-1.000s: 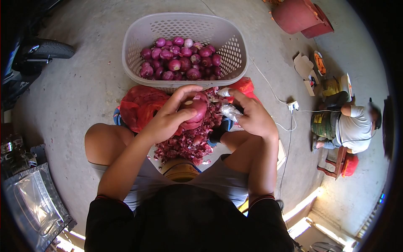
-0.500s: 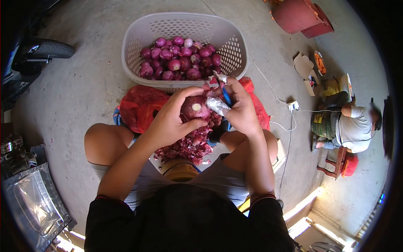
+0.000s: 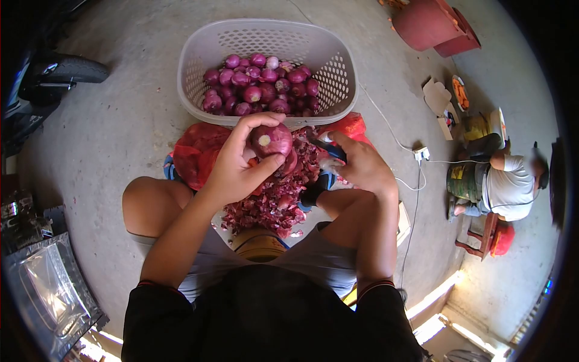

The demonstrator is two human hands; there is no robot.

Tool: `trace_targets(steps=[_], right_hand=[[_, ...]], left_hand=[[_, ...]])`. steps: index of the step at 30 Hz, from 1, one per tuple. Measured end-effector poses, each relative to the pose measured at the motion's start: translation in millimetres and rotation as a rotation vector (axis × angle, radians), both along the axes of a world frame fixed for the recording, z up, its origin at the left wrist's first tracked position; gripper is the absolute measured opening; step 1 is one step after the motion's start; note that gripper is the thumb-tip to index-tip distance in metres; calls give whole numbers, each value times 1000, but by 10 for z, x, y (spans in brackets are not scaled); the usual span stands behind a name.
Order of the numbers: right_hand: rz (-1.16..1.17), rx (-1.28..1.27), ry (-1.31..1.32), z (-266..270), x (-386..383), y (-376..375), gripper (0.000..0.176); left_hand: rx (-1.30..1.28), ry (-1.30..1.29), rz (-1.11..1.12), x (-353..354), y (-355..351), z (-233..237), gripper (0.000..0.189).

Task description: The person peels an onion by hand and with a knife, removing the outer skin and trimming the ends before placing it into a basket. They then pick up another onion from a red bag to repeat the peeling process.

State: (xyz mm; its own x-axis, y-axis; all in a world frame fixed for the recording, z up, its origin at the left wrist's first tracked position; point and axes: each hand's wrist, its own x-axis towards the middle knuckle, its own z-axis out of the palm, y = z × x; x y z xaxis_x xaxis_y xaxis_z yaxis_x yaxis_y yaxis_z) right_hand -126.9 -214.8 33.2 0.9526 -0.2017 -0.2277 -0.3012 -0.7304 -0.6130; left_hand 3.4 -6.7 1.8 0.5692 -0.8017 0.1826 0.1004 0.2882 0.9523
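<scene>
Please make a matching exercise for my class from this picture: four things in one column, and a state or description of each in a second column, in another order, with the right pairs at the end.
Column one
1. left hand
2. right hand
3. basket
4. onion skins

Column two
A. thin pieces in a loose, reddish-purple heap
B. holding up one red onion
C. gray, with holes in its walls, and many purple onions inside
D. gripping a blue-and-dark tool

Right pairs: 1-B, 2-D, 3-C, 4-A
</scene>
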Motion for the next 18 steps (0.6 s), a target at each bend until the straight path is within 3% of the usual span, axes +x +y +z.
trace_targets(steps=[2,5,11,14,17,18], right_hand=[[-1,-35,126,135,35,74,42],[45,36,-26,54,4,91,41],[64,274,-106,193,15,189,43],[126,349,-135,19,22,209,43],[81,359,-97,6,42,294,43],[74,361,-107,10,59,322,44]], left_hand=[[-30,-11,-8,46,-8,-55,48],[-21,-269,-48,154,8,-81,44],[-57,215,65,10,-49,38,44],[100,2,165,27,-39,-21,48],[255,-579,234,93,-17,24,50],[258,-578,230,86,-18,32,50]])
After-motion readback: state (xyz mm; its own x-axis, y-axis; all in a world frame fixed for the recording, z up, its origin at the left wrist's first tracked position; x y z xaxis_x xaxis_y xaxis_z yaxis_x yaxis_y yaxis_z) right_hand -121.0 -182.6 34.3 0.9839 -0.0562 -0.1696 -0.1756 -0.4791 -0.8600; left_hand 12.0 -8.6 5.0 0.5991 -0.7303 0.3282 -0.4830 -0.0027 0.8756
